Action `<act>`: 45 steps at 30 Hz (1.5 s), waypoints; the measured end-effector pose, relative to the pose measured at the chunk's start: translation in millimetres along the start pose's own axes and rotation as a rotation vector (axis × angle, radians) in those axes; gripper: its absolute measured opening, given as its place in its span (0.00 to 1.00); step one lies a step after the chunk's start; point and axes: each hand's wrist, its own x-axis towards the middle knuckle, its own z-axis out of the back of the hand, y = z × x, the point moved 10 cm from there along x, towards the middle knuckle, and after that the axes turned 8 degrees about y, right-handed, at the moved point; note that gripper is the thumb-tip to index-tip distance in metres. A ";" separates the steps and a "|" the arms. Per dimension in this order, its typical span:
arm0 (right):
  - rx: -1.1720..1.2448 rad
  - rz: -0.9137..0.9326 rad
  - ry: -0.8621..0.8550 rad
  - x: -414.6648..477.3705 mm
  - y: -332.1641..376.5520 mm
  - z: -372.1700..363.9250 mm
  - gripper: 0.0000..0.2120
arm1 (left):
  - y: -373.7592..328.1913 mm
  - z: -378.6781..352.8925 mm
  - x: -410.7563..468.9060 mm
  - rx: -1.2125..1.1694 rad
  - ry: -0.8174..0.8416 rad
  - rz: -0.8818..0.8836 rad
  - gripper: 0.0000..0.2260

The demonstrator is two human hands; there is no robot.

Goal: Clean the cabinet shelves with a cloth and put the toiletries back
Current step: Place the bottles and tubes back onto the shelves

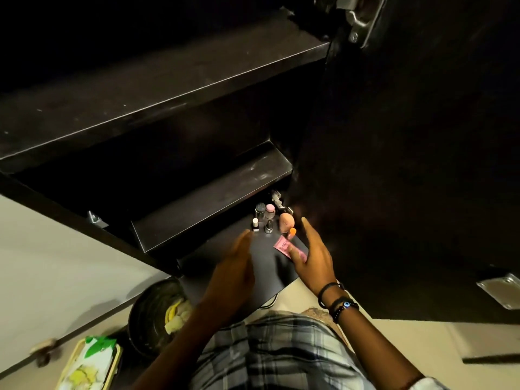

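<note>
Nearest, one tray (67, 364) carries one green-and-white packet (98, 353), and one dark round bin (149, 305) holds yellow and pale scraps. Two hands hover over the lowest shelf (270, 277): the left hand (233, 266) is open with straight fingers, and the right hand (312, 257) pinches one pink tube (284, 246) under its thumb. Behind them on that shelf stand two small bottles (255, 224), one peach sponge (286, 220) and two lidded jars (260, 207). Above sit a middle shelf (213, 204) and an upper shelf (157, 88).
</note>
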 end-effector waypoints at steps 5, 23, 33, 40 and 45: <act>-0.104 0.101 0.095 30.7 0.0 -9.2 0.30 | 37.1 -33.5 31.2 0.037 0.076 0.118 0.28; -0.724 0.097 0.361 100.8 -12.6 -53.9 0.25 | 96.2 -88.9 121.1 0.086 0.096 0.329 0.20; -0.697 0.101 0.400 107.7 2.8 -54.9 0.26 | 108.2 -65.2 114.0 0.186 0.049 0.361 0.10; -0.463 0.030 0.270 101.9 5.1 -34.4 0.15 | 106.4 -51.0 98.2 0.237 0.063 0.323 0.07; -0.393 0.078 0.144 91.9 15.6 -16.7 0.13 | 98.4 -42.3 87.1 0.255 0.051 0.319 0.06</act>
